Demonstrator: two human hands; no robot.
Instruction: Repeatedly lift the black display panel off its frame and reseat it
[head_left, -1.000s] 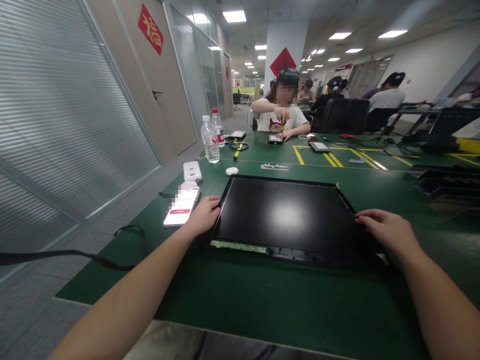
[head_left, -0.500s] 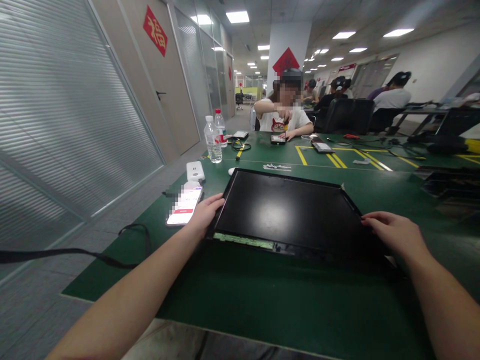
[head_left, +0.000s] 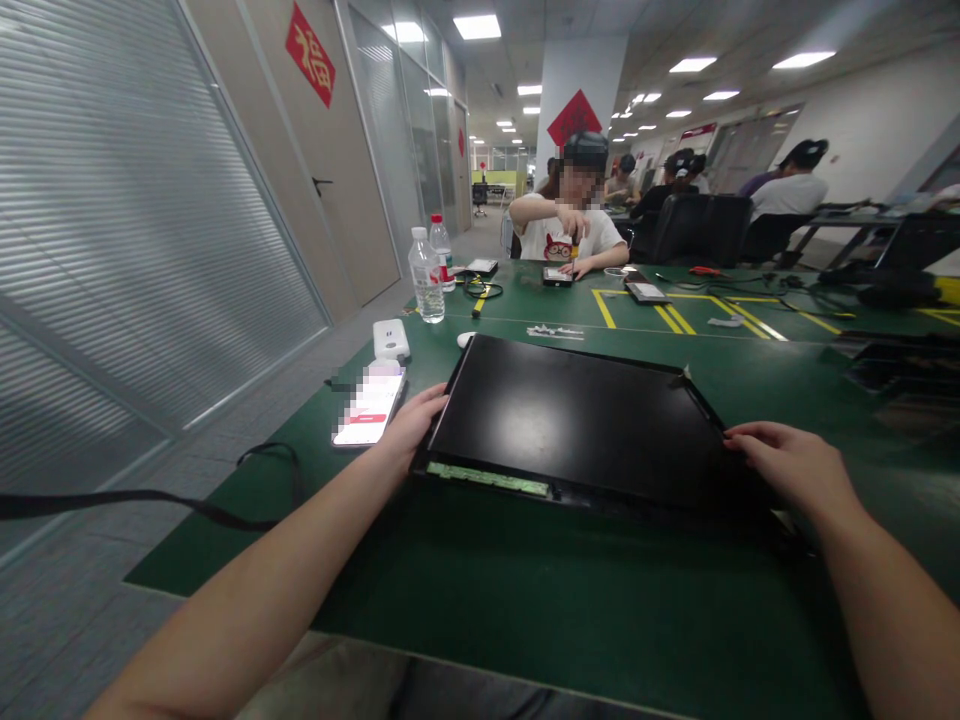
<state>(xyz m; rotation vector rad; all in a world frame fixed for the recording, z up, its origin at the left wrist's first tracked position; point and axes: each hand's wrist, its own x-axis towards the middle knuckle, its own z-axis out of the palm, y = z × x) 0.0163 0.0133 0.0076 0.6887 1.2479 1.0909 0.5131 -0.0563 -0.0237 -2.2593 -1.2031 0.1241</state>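
A black flat display panel (head_left: 577, 420) lies face up in front of me, with a green circuit strip (head_left: 487, 478) along its near edge. On its left edge, my left hand (head_left: 414, 425) is closed, fingers over the rim and thumb hidden. My right hand (head_left: 799, 465) pinches the panel's right edge between thumb and fingers. A small pale tab (head_left: 782, 520) sticks out by the near right corner. Just left of my left hand is a lit smartphone (head_left: 371, 405).
A white power bank (head_left: 390, 340) and water bottles (head_left: 427, 285) stand at the back left of the green table (head_left: 525, 590). Across it, a person (head_left: 581, 225) works on a small drive (head_left: 557, 276). Dark panels (head_left: 907, 370) are stacked at right; a black strap (head_left: 150, 507) crosses the left.
Both hands keep their hold on the display panel, which has barely shifted. The view has tilted very slightly. Across the table, the person's raised hand has moved a little.
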